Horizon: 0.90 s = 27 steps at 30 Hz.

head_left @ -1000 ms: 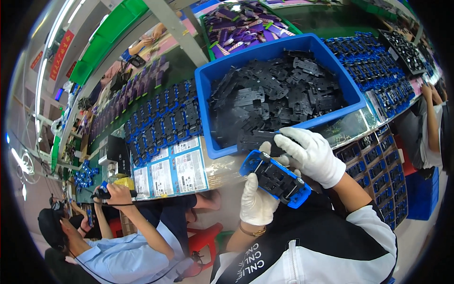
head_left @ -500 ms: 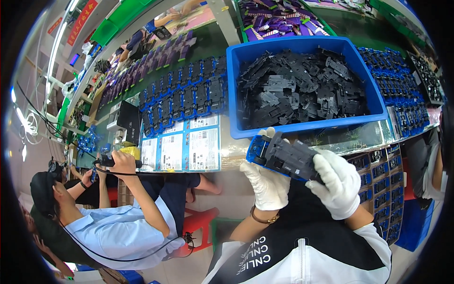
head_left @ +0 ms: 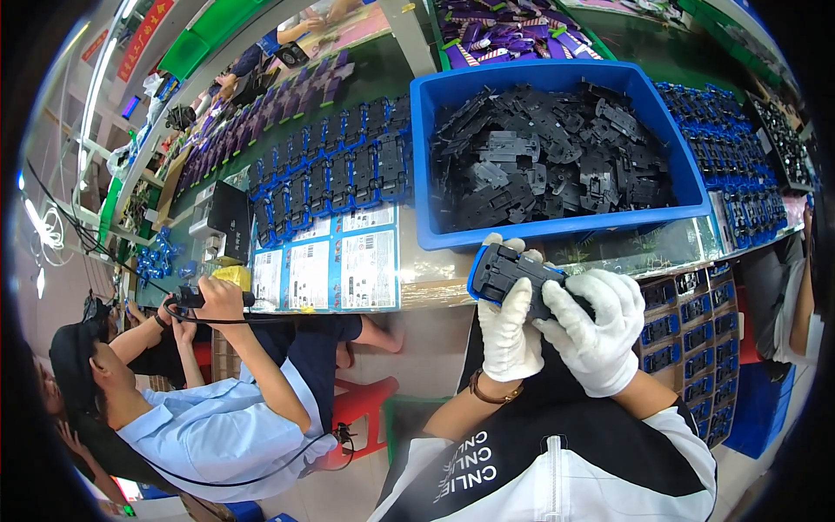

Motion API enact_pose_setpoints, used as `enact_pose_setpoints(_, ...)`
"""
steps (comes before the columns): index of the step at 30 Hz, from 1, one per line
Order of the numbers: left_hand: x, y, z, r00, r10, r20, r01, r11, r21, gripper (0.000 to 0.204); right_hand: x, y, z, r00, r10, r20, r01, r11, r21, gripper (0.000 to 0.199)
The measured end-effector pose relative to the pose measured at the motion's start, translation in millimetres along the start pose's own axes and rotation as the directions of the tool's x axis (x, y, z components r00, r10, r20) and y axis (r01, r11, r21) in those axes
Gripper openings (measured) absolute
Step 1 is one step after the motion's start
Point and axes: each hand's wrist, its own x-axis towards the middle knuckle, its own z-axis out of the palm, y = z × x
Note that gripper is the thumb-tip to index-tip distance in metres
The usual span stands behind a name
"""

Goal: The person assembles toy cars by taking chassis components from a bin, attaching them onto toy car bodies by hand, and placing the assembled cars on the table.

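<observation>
Both my hands wear white gloves and hold one toy car in front of the bin's near edge. The car has a blue body with a black base plate (head_left: 513, 274) facing up. My left hand (head_left: 509, 339) wraps round it from below and the near side, its thumb lying on the plate. My right hand (head_left: 600, 331) grips the car's right end, fingers over the black plate. Just beyond stands a blue bin (head_left: 557, 233) heaped with loose black base plates (head_left: 557, 139).
Rows of blue-and-black toy cars (head_left: 335, 178) lie on the table left of the bin, above printed sheets (head_left: 326, 270); more rows (head_left: 731, 148) lie right. A compartmented carton of cars (head_left: 696, 339) stands at my right. A person in light blue (head_left: 217, 418) holds a black tool (head_left: 209, 298).
The black plate now sits flatter over the blue body, which shows less. My left thumb has come onto the plate, and my right hand has shifted slightly left and down.
</observation>
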Motion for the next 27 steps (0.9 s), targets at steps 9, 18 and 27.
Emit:
enact_pose_setpoints(9,8,-5,-6,0.999,-0.027,0.025,0.025,0.996,0.08,0.054,8,10,19,0.999,0.032,-0.004,-0.029,0.948,0.317,0.044)
enact_pose_setpoints(18,18,1,-13,0.987,-0.091,-0.13,0.079,0.992,-0.096,0.042,-17,22,25,0.972,0.135,0.193,-0.2,0.903,0.379,0.078)
enact_pose_setpoints(27,12,3,-5,0.992,0.011,-0.126,-0.009,1.0,0.017,0.044,-25,18,23,0.708,0.385,0.592,-0.644,0.008,0.765,0.075)
